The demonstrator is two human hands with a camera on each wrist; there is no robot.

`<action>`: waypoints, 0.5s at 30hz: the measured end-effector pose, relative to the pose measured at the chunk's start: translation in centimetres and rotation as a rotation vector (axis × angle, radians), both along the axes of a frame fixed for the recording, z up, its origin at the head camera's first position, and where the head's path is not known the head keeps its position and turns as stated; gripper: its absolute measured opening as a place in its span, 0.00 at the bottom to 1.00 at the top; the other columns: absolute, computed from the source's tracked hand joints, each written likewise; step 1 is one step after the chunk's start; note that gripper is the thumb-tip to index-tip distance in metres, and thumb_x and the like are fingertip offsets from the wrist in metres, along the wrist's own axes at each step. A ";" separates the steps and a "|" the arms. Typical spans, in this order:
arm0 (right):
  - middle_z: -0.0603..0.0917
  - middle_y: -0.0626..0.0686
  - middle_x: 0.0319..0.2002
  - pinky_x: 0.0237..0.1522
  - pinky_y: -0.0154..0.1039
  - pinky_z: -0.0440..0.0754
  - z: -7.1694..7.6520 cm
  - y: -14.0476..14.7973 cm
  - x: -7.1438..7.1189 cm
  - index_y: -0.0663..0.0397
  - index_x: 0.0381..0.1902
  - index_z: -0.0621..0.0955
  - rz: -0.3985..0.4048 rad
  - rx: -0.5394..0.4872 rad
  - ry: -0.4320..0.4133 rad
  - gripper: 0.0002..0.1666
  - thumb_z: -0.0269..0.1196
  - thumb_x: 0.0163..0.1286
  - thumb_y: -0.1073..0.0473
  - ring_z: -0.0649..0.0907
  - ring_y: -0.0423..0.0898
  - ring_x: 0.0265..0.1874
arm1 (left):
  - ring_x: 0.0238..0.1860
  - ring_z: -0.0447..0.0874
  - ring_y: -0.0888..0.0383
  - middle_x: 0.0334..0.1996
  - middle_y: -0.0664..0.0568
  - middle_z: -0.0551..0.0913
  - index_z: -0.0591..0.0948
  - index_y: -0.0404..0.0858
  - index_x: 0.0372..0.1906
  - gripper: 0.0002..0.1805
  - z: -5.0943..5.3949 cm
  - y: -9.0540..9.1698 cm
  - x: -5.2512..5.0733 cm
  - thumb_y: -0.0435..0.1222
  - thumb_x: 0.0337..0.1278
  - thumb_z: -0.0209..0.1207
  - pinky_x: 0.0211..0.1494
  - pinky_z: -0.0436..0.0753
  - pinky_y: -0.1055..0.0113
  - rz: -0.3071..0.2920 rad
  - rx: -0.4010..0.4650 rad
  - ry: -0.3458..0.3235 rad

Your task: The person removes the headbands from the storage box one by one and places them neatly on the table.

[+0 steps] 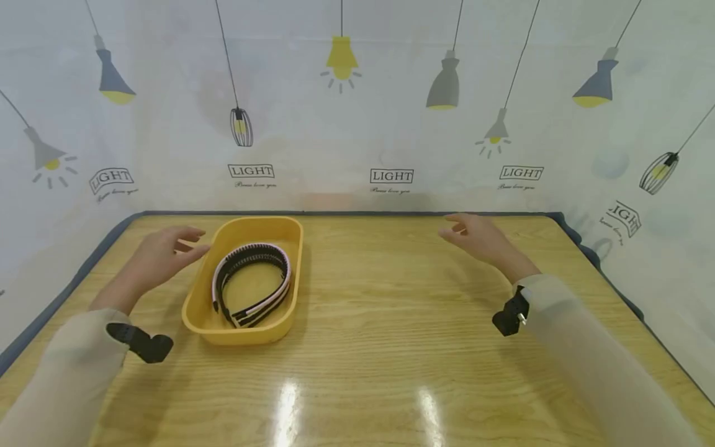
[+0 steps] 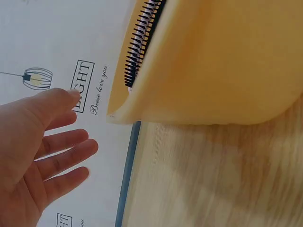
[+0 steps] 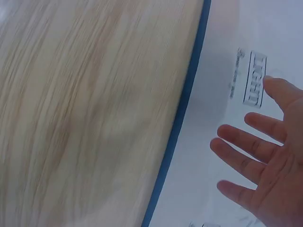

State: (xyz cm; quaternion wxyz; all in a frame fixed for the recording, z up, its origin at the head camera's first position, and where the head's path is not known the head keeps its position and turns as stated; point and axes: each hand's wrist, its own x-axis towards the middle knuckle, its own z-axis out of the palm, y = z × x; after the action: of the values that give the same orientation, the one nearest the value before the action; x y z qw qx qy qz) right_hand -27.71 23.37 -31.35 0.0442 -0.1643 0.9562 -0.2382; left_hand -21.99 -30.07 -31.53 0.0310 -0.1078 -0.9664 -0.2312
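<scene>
On the left of the table sits a yellow plastic basin [image 1: 246, 336] with rounded corners. Several headbands [image 1: 254, 253], black and pale pink, lie nested inside it, some with comb-like teeth; their toothed edge [image 2: 137, 45] also shows over the rim in the left wrist view. Just left of the basin, my left hand [image 1: 159, 257] hovers with fingers spread and loosely bent, apart from the rim and holding nothing. My right hand [image 1: 477, 239] is held over the right back of the table, its fingers [image 3: 246, 144] relaxed and spread, with nothing in them.
The wood-grain table [image 1: 380, 298] has a dark blue edge along its back and sides. Behind it hangs a pale sheet [image 1: 313, 124] printed with lamps and the word LIGHT. A black strap device [image 1: 511, 311] is worn on each wrist, over light sleeves.
</scene>
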 end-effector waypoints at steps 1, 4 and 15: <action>0.73 0.67 0.55 0.50 0.59 0.72 0.0 -0.6 0.0 0.60 0.67 0.62 0.006 -0.012 0.004 0.40 0.48 0.68 0.38 0.73 0.62 0.52 | 0.46 0.76 0.36 0.50 0.31 0.74 0.71 0.28 0.57 0.29 -0.1 0.0 0.1 0.48 0.63 0.52 0.45 0.76 0.43 0.007 0.019 0.008; 0.77 0.64 0.50 0.47 0.56 0.75 0.2 -2.4 0.1 0.59 0.64 0.67 0.030 -0.035 0.030 0.34 0.50 0.69 0.42 0.76 0.59 0.49 | 0.43 0.78 0.37 0.47 0.31 0.76 0.73 0.28 0.55 0.26 -0.5 -0.3 0.6 0.45 0.62 0.53 0.40 0.81 0.49 0.030 0.086 0.017; 0.78 0.60 0.50 0.47 0.52 0.77 0.3 -8.6 0.0 0.55 0.60 0.72 0.109 -0.182 0.015 0.26 0.53 0.70 0.48 0.77 0.55 0.47 | 0.43 0.79 0.42 0.49 0.28 0.74 0.67 0.26 0.60 0.29 -2.3 -1.4 2.0 0.42 0.62 0.54 0.35 0.84 0.59 0.011 0.343 -0.145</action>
State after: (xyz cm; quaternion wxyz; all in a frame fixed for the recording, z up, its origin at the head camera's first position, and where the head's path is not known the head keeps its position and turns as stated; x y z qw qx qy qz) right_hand -27.69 14.74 -31.08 0.0347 -0.2211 0.9206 -0.3200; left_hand -20.03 -31.51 -33.78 -0.0195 -0.0789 -0.9130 -0.3997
